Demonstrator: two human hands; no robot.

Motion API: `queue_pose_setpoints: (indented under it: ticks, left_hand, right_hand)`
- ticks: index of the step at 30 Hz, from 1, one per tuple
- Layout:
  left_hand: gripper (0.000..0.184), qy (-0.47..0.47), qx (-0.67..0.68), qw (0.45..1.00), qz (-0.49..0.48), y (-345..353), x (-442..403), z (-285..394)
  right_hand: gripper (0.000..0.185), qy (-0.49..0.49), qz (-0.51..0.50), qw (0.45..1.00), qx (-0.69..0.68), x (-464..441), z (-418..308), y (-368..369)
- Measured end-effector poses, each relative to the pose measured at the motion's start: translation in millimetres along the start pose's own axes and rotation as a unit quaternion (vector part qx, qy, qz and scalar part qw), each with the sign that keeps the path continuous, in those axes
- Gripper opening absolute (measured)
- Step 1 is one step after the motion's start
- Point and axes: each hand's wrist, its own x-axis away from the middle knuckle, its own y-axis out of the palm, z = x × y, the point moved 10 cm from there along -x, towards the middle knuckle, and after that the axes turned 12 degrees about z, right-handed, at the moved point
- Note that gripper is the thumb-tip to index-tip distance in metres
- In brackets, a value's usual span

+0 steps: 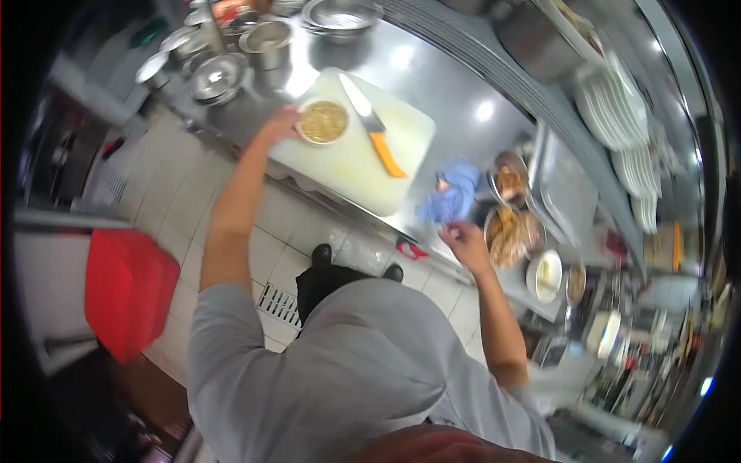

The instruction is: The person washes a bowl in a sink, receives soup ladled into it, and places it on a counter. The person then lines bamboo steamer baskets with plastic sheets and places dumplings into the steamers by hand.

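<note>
Left hand (pixel 285 125): yours, closed on the rim of the bowl at its 9 o'clock. Bowl (pixel 323 143): one, filled with yellow-brown bits (pixel 323 120); at the 10 o'clock of the board (pixel 351 181), resting on it or just above, you cannot tell which. Knife (pixel 373 130): one, flat on the board at the bowl's 3 o'clock, handle toward 5. Right hand (pixel 463 239): yours, fingers curled, blurred; whether it holds anything, cannot tell. Cloth (pixel 457 189): blue, crumpled, at your right hand's 12. Brown food (pixel 505 231): two vessels, at 1 and 3. White dish (pixel 549 293): at 4. Metal bowls (pixel 220 79): at your left hand's 10. Progress, as judged: bowl filled, knife laid down, cutting apparently done; bowl not yet released; anything further left, not shown.
</note>
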Motion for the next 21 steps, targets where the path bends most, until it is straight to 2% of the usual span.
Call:
queue_pose_setpoints:
  ticks: [2, 3, 5, 8, 10, 11, 13, 14, 15, 17, 19, 20, 21]
  left_hand:
    - [0.027, -0.018, -0.026, 0.999, -0.031, 19, -8, 8]
    - [0.027, -0.087, -0.01, 0.996, -0.02, 16, 8, 17]
    - [0.026, -0.052, -0.069, 0.995, -0.04, 16, 8, 27]
    - [0.026, -0.039, -0.119, 0.989, -0.072, 16, 5, 37]
    - [0.029, -0.022, -0.137, 0.987, -0.076, 14, 6, 46]
    - [0.031, 0.024, -0.242, 0.968, -0.06, 6, -5, 49]
    - [0.037, 0.124, -0.436, 0.891, -0.019, -5, -25, 55]
    - [0.044, 0.342, -0.453, 0.815, 0.11, -7, -13, 95]
    - [0.048, 0.337, -0.398, 0.849, 0.089, 23, 20, 124]
    - [0.054, 0.319, -0.282, 0.904, 0.047, 86, 93, 188]
    - [0.073, 0.326, -0.292, 0.894, -0.099, 191, 153, 190]
    - [0.081, 0.419, -0.282, 0.853, -0.135, 239, 174, 182]
    - [0.088, 0.41, -0.329, 0.835, -0.16, 286, 187, 168]
  right_hand:
    - [0.059, 0.016, 0.084, 0.989, 0.124, -18, 19, 13]
    - [0.065, 0.017, 0.139, 0.974, 0.18, -25, 19, 13]
    - [0.07, 0.078, 0.17, 0.947, 0.259, -36, 13, 8]
    - [0.067, 0.145, 0.086, 0.936, 0.308, -48, 48, 29]
    - [0.061, 0.104, 0.102, 0.954, 0.262, -52, 75, 46]
    - [0.059, 0.08, 0.109, 0.962, 0.239, -52, 82, 51]
    - [0.034, 0.073, 0.134, 0.966, 0.209, -46, 81, 50]
    - [0.026, 0.086, 0.157, 0.967, 0.18, -45, 82, 44]
    - [0.019, 0.1, 0.18, 0.967, 0.151, -42, 83, 37]
    - [0.019, 0.074, 0.229, 0.967, 0.084, -36, 61, 13]
    - [0.021, 0.054, 0.26, 0.964, 0.016, -33, 46, -5]
    - [0.024, 0.039, 0.268, 0.963, 0.002, -32, 35, -15]
    - [0.024, 0.014, 0.259, 0.966, -0.003, -32, 19, -23]
